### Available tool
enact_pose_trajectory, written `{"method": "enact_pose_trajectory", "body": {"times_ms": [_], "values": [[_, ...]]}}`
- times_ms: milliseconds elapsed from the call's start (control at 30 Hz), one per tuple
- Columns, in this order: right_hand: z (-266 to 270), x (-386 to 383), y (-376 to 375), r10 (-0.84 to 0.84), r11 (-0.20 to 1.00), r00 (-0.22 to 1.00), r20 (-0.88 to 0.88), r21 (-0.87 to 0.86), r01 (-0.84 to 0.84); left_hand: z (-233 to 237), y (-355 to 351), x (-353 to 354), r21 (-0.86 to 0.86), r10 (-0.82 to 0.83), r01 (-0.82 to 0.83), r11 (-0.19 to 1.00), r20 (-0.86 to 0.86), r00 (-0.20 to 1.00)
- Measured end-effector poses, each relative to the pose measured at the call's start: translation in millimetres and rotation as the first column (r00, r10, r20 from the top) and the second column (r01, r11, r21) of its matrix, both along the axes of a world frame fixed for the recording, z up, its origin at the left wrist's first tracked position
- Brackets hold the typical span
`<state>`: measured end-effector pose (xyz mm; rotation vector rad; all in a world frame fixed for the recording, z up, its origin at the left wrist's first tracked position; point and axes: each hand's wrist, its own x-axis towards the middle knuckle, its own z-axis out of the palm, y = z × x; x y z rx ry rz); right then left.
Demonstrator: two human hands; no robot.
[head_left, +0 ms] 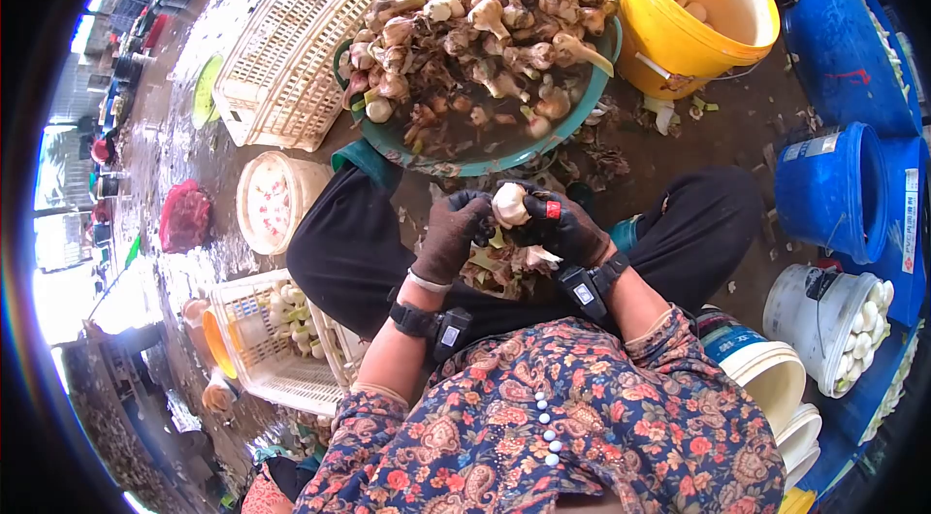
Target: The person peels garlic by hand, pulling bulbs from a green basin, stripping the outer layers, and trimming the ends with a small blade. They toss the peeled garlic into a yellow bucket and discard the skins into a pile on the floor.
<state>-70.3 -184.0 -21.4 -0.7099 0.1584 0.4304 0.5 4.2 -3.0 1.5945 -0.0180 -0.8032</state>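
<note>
A pale garlic bulb (510, 206) is held up between my two dark-gloved hands, above my lap. My right hand (567, 228) is closed around its right side, and a red band shows on one finger. On the other side, my left hand (454, 235) is closed, with bent fingertips against the bulb. Whether those fingers also pinch a bit of skin cannot be seen. Below the hands lie garlic peelings and trimmed stalks (499, 267). Just ahead is a wide green basin (475, 168) heaped with unpeeled garlic bulbs (485, 24).
A yellow bucket (645, 68) stands right of the basin. Crates, one white (291, 48) and one holding garlic (242, 339), stand left, near a white tub (257, 238). Along the right are a blue bucket (824, 189) and a white bucket (805, 320) of peeled garlic.
</note>
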Motion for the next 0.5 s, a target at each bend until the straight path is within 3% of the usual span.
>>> {"method": "enact_pose_trajectory", "body": {"times_ms": [67, 100, 133, 167, 200, 233, 267, 400, 467, 500], "values": [[12, 0, 5, -0.001, 1.000, 1.000, 0.010, 0.007, 0.001, -10, 4, -2, -0.101, -0.021, 0.021, 0.995, 0.007, 1.000], [15, 1, 6, -0.007, 1.000, 1.000, 0.023, 0.015, 0.006, -15, 5, -2, 0.017, -0.118, 0.122, 0.992, 0.405, 0.907], [7, 2, 3, 0.036, 0.972, 0.986, 0.166, -0.235, 0.004, -8, 1, 0, 0.163, -0.235, 0.169, 0.972, 0.721, 0.652], [0, 1, 2, 0.030, 0.972, 0.986, 0.165, -0.234, 0.010, -1, -2, -1, 0.165, -0.240, 0.176, 0.971, 0.720, 0.651], [-8, 1, 2, -0.013, 0.994, 0.997, 0.083, -0.108, 0.022, 7, -5, -4, 0.016, -0.014, 0.008, 1.000, 0.374, 0.927], [-7, 2, 2, -0.040, 0.999, 0.999, -0.007, 0.019, 0.040, 22, -8, -6, -0.043, 0.209, -0.213, 0.976, -0.073, 0.975], [-5, 3, 0, -0.011, 1.000, 1.000, 0.004, -0.022, 0.011, 30, -9, -6, 0.040, 0.131, -0.131, 0.991, 0.010, 0.991], [4, 3, 0, 0.019, 0.989, 0.999, 0.046, -0.148, -0.012, 30, -1, -4, 0.074, -0.023, 0.016, 0.997, 0.099, 0.995], [5, 3, -3, 0.081, 0.966, 0.995, 0.058, -0.250, -0.064, 29, 0, -2, 0.222, -0.196, 0.120, 0.968, 0.357, 0.913], [6, 2, -3, 0.081, 0.966, 0.995, 0.058, -0.250, -0.065, 28, 0, -2, 0.222, -0.195, 0.120, 0.968, 0.357, 0.913]]}}
